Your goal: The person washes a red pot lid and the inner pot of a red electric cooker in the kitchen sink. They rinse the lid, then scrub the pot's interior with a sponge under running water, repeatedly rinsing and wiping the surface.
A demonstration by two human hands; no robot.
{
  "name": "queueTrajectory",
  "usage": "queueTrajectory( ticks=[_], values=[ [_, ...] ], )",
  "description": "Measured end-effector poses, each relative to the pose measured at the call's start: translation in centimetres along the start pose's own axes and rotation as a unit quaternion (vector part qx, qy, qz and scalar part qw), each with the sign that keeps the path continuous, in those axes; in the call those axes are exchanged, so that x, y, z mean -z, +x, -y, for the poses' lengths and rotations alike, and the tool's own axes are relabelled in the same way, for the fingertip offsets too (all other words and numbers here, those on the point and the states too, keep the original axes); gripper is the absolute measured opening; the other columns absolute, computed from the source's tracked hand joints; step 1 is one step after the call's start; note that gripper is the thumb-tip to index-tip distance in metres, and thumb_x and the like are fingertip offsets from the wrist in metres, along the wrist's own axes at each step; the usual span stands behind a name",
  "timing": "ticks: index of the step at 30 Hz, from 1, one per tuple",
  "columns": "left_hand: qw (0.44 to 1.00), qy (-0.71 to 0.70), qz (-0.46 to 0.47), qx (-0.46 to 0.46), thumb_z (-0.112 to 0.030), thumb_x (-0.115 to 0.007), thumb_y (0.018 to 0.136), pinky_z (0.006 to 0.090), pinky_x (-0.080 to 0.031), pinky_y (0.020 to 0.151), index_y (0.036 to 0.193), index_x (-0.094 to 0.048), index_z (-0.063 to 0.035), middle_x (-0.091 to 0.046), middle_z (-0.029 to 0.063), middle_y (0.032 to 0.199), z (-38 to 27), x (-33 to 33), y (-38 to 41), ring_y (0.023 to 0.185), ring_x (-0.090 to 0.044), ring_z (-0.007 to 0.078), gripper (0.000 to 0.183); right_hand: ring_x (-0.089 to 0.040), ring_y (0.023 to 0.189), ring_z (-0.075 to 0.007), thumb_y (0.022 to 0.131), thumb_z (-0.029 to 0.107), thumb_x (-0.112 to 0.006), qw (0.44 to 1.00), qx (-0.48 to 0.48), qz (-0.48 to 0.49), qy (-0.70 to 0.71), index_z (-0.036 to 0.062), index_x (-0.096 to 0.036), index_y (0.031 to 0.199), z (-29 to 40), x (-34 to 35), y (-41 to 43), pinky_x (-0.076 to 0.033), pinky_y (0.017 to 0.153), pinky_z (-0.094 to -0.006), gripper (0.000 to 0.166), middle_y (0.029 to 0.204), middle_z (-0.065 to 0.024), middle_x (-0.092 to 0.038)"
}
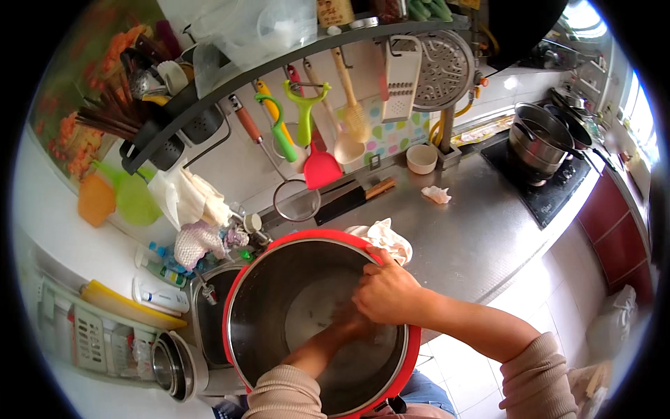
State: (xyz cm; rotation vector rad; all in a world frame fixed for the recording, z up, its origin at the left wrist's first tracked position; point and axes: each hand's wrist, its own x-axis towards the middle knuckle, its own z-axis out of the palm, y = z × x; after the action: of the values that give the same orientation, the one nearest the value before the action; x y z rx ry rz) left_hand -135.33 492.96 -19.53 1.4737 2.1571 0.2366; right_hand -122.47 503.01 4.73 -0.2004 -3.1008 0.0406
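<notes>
A large, deep steel pot with a red outer rim (412,356) stands tilted before me, its mouth turned up towards the camera, partly over the sink's edge. My right hand (390,293) grips the upper right part of the rim. Inside the pot is my left hand (352,322), blurred and low against the inner wall; whether it holds anything cannot be told. Its forearm crosses the near left rim. A crumpled white cloth (388,240) lies on the counter just behind the rim, close to my right hand's fingers.
The steel sink (209,314) is at the left, with nested bowls (175,366) beside it. Behind the pot, a cleaver (343,207) and a small bowl (421,159) rest on the steel counter (471,235). Utensils hang from a shelf (293,55). Pots stand on the hob (544,196) at right.
</notes>
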Motion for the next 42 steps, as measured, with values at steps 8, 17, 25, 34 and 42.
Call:
queueTrajectory(
  ticks=[8, 17, 25, 34, 42],
  values=[
    [0.998, 0.02, 0.056, -0.025, -0.048, -0.044, 0.088, 0.0427, -0.039, 0.1, 0.135, -0.044, -0.0073, -0.043, 0.0176, 0.136, -1.7, -0.6, 2.7, 0.124, -0.045, 0.0297, 0.062, -0.059, 0.085, -0.0179, 0.079, 0.031, -0.057, 0.993, -0.046, -0.107, 0.024, 0.0139, -0.069, 0.068, 0.1, -1.2, 0.1, -0.031, 0.1, -0.0453, 0.024, 0.071, -0.0008, -0.065],
    [0.897, -0.262, 0.287, -0.211, -0.045, -0.043, 0.089, 0.0413, -0.039, 0.099, 0.133, -0.044, -0.0067, -0.043, 0.0166, 0.134, -7.6, 2.4, -5.6, 0.122, -0.045, 0.0282, 0.059, -0.061, 0.083, -0.0173, 0.081, 0.031, -0.055, 0.989, -0.063, -0.126, 0.053, 0.0128, -0.069, 0.068, 0.0, -1.4, 0.0, -0.03, 0.1, -0.0431, 0.026, 0.07, -0.0026, -0.065],
    [0.879, -0.382, 0.232, -0.166, -0.041, -0.042, 0.089, 0.04, -0.039, 0.098, 0.132, -0.043, -0.0062, -0.043, 0.0157, 0.132, -9.0, 5.8, -2.6, 0.12, -0.046, 0.0269, 0.055, -0.06, 0.094, -0.0215, 0.087, 0.029, -0.054, 0.981, -0.073, -0.1, 0.148, 0.0101, -0.07, 0.081, 0.5, 0.0, 0.2, -0.029, 0.102, -0.047, 0.026, 0.081, -0.0065, -0.066],
    [0.866, -0.406, 0.216, -0.197, -0.038, -0.041, 0.091, 0.0386, -0.04, 0.097, 0.131, -0.043, -0.0056, -0.044, 0.0147, 0.13, -9.4, 5.2, -9.7, 0.118, -0.046, 0.0255, 0.052, -0.06, 0.093, -0.0228, 0.088, 0.03, -0.053, 0.974, -0.089, -0.11, 0.175, 0.0098, -0.071, 0.083, 0.1, 0.1, -0.5, -0.029, 0.102, -0.0465, 0.027, 0.082, -0.0072, -0.066],
    [0.864, -0.401, 0.251, -0.17, -0.035, -0.04, 0.091, 0.0374, -0.04, 0.096, 0.13, -0.043, -0.005, -0.044, 0.0138, 0.128, -9.6, 5.2, -2.5, 0.116, -0.046, 0.0242, 0.049, -0.06, 0.094, -0.0203, 0.083, 0.029, -0.052, 0.98, -0.078, -0.107, 0.15, 0.0108, -0.071, 0.079, 0.6, 0.4, -0.1, -0.029, 0.104, -0.0442, 0.026, 0.077, -0.007, -0.066]
  ],
)
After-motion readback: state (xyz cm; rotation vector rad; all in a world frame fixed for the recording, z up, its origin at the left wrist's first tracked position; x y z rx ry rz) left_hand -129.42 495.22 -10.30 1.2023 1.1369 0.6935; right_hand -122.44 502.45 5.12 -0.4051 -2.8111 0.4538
